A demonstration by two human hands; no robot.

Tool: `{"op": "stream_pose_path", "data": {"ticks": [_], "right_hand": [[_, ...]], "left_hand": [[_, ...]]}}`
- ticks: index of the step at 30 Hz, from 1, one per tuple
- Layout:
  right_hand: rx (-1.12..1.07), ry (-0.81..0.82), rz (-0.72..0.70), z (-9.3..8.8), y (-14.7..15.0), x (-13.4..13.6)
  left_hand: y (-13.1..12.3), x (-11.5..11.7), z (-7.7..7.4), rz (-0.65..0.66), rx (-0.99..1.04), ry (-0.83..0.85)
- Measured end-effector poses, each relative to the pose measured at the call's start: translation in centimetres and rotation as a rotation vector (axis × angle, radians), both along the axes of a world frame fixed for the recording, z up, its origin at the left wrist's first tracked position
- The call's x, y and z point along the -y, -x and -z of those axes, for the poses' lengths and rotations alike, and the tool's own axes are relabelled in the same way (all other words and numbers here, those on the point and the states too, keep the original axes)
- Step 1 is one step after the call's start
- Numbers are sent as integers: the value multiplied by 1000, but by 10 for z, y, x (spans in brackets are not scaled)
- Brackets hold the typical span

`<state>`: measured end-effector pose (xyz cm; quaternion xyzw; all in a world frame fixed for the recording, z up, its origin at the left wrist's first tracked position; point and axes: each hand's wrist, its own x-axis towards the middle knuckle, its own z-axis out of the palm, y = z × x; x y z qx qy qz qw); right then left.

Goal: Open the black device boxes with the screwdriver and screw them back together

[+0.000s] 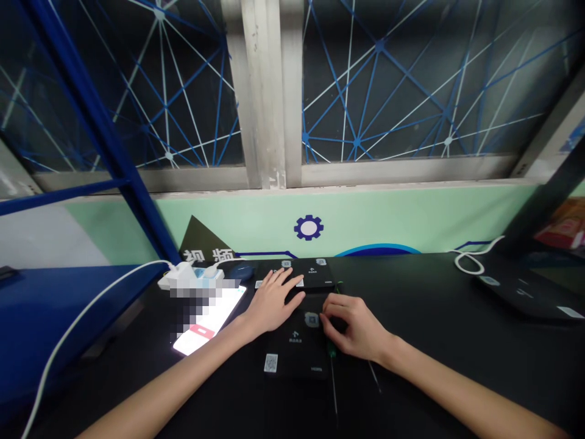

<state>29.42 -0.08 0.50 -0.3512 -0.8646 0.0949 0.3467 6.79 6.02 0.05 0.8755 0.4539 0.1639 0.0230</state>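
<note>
Two flat black boxes with white labels lie on the black table [434, 317]. My left hand [272, 300] rests flat with fingers stretched out across the far black box [315, 274] and the top edge of the near black box [297, 350]. My right hand [354, 329] is curled closed at the near box's right edge, fingertips pinched by a round sticker. A thin green-handled screwdriver [332, 360] lies under that hand, its tip pointing toward me; whether the fingers hold it is unclear.
A lit phone [208, 323] lies left of the boxes. Behind it sits a white power strip [189, 277] with a white cable and a dark mouse [241, 271]. Another black device [521, 289] and a coiled white cable [470, 262] are at the right.
</note>
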Motion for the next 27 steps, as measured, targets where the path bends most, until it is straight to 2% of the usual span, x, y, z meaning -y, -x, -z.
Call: {"op": "stream_pose_path", "data": {"ticks": [5,10,16,22,27], "right_hand": [[7,-7,19,-2,0,0],[6,-12,31,-1,-1,0],[58,8,-6,-5,-1,0],[115,33,34,-9,-3,2],[142,-1,44,-6,-4,2]], "left_hand": [[14,14,-17,-8,126,-24],[34,45,-30,107,171,-26],[39,64,-17,121,109,62],[39,59,-7,94,124,60],[39,55,-1,10,170,44]]}}
